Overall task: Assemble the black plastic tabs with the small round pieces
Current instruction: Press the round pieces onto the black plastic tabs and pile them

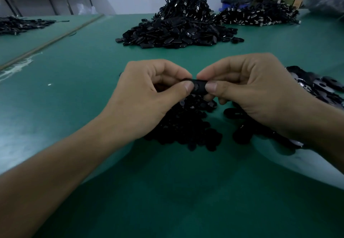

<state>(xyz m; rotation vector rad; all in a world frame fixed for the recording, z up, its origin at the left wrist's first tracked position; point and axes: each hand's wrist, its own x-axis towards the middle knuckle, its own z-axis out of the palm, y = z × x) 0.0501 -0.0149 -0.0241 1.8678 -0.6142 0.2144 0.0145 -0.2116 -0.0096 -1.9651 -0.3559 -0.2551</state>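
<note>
Hands: left hand [147, 96] and right hand [247, 90] pinch one black tab [198, 87] between thumbs and forefingers; large tab pile [176, 33] at 12 o'clock.

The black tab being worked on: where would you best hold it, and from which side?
By its short ends, one from each side. The black tab lies level and sideways, so the left hand pinches its left end and the right hand its right end. That leaves the round spot in the middle uncovered.

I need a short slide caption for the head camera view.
Both hands, left hand and right hand, pinch one black tab above piles of parts.
</note>
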